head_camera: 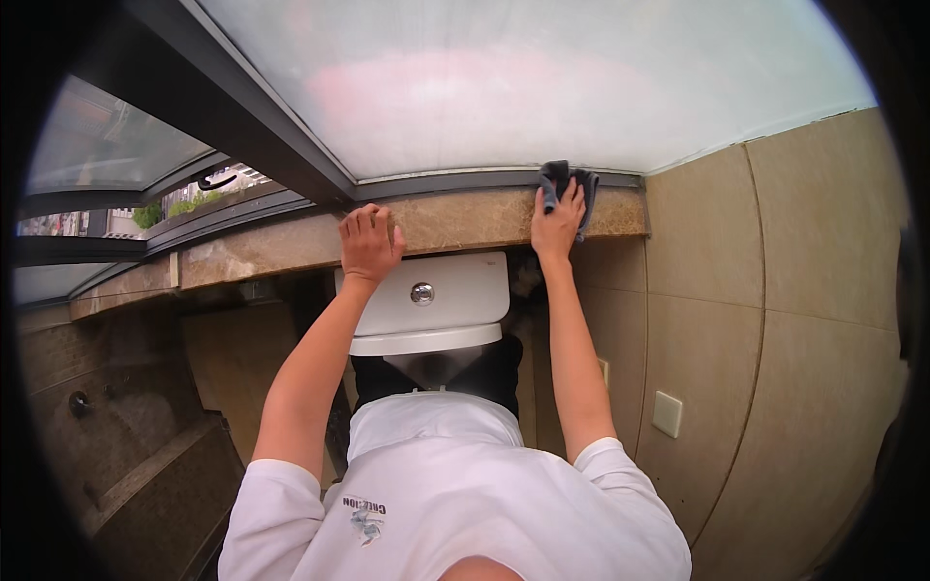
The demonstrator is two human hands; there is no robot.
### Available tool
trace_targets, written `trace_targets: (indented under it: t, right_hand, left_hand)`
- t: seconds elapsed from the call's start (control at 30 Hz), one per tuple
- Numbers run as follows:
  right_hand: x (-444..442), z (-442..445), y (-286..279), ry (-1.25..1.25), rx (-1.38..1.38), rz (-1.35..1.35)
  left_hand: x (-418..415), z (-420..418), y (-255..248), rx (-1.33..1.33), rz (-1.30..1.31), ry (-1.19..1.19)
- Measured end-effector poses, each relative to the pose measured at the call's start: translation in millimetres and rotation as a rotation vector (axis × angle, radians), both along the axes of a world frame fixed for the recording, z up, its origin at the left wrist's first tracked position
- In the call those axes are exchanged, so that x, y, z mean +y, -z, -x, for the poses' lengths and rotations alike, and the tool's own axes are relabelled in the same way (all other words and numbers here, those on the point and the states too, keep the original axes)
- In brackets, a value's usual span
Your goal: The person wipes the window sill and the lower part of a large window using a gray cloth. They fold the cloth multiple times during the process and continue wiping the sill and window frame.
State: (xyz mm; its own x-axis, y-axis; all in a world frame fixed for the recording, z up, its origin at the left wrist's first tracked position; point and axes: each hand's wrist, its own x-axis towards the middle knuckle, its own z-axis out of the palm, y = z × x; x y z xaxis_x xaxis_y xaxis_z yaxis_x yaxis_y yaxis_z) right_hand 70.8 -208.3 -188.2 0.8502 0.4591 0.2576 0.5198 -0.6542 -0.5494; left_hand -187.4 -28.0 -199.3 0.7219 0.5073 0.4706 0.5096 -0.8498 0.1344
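My right hand (558, 224) presses a dark grey cloth (556, 176) against the right end of a brown marble windowsill (465, 218). The bunched cloth reaches up over the dark lower window frame (465, 180), and part of it hangs out beside my fingers. Farther left, my left hand (369, 243) rests on the sill with the thumb apart from the fingers and nothing held. Below the sill stands a white toilet tank (465, 290) with a round chrome flush button (422, 293).
A frosted window pane (465, 94) rises behind the sill. An open window sash (109, 138) with a black handle (218, 181) is at the left. Beige wall tiles (697, 240) bound the right, with a pale cover plate (667, 414). A glass partition (145, 378) stands at lower left.
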Motion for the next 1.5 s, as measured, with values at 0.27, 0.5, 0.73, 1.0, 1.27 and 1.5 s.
trace_targets:
  t: [0.27,0.5,0.73,1.0,1.27,1.5]
  right_hand:
    - [27.9,74.3,-23.1,-0.525,-0.115,0.211]
    - [-56.1,-60.1,7.3,0.070,-0.132,0.325]
    - [74.6,122.1,-10.8,-0.450,-0.099,0.254]
    - [-16.2,-3.0,-9.8,-0.201,-0.174,0.236]
    - [-17.5,55.9,4.5,-0.157,-0.192,0.170]
    - [18.5,138.7,-11.5,-0.667,0.083,-0.037]
  left_hand:
    - [0.5,2.0,0.6,0.007,0.011,-0.010]
    - [-3.8,-2.1,0.9,-0.053,-0.011,0.015]
    - [0.0,0.9,-5.6,-0.019,0.045,0.024]
    - [1.7,0.6,-1.8,-0.051,0.007,0.009]
    - [0.6,1.7,-0.4,-0.009,0.039,0.028]
    - [1.1,1.9,-5.6,0.040,0.008,0.035]
